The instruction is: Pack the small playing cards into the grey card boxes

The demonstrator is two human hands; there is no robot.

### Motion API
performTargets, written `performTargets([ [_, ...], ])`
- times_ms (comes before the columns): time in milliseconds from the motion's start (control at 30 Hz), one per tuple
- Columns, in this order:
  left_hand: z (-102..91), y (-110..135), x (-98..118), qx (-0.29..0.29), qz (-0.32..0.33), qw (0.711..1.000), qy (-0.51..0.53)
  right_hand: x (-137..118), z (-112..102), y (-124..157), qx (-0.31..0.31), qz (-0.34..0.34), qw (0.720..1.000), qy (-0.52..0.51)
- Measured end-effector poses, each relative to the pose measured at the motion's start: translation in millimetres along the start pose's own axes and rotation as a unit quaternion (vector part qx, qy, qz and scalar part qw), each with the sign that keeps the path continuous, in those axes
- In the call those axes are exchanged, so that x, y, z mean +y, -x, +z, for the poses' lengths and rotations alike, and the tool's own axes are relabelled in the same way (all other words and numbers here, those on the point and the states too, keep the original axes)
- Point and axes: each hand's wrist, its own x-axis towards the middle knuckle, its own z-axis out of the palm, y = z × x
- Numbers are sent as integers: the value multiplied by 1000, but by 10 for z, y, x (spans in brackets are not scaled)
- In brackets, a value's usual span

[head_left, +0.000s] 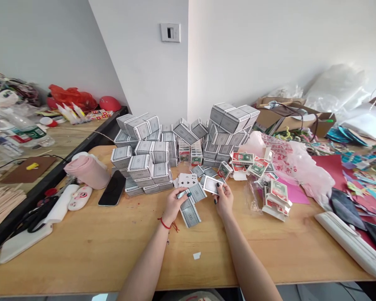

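Note:
My left hand (174, 205), a red string bracelet at its wrist, pinches a joined piece of folded playing cards (191, 214) with grey patterned backs. My right hand (224, 200) has its thumb and fingers closed on a single playing card (211, 185), its bordered side facing up. The two hands are a little apart above the table. Just beyond them lie face-up spade cards (187, 180) and some folded grey cards (207, 172). Blocks built from folded cards (141, 166) are stacked behind my left hand, and more card blocks (227, 119) rise at the back right.
Opened card boxes (277, 194) lie right of my right hand, near a crumpled plastic bag (303, 167). At left are a black phone (113, 188), a pink roll (89, 171) and scissors (44, 211). A white case (344, 238) lies at right, a paper scrap (196, 255) in front.

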Motion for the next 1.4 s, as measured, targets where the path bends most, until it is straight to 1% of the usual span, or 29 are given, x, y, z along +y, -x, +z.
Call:
performTargets([
  [167,-9,1,-9,5,-2,1000,-2,-12,10,18,11,-19,1000,6],
  [300,-12,0,-4,13,20,999,-30,-36,-10,27,34,-36,998,30],
  [400,-13,-14,-13,25,35,998,-47,-52,-38,40,37,-45,997,58],
  [600,-19,-44,-53,48,45,995,-72,-89,-63,94,-4,-42,994,100],
  [767,-23,-40,-43,55,50,994,-78,-97,-104,73,-11,-41,992,119],
  [1000,-11,-25,5,41,42,995,-83,-85,-213,-3,-41,-1,992,115],
  [1233,-4,-6,46,29,47,993,-106,-122,-255,-7,-82,-13,988,126],
  [1400,-17,1,53,7,53,990,-134,-156,-249,-8,-109,-11,984,139],
])
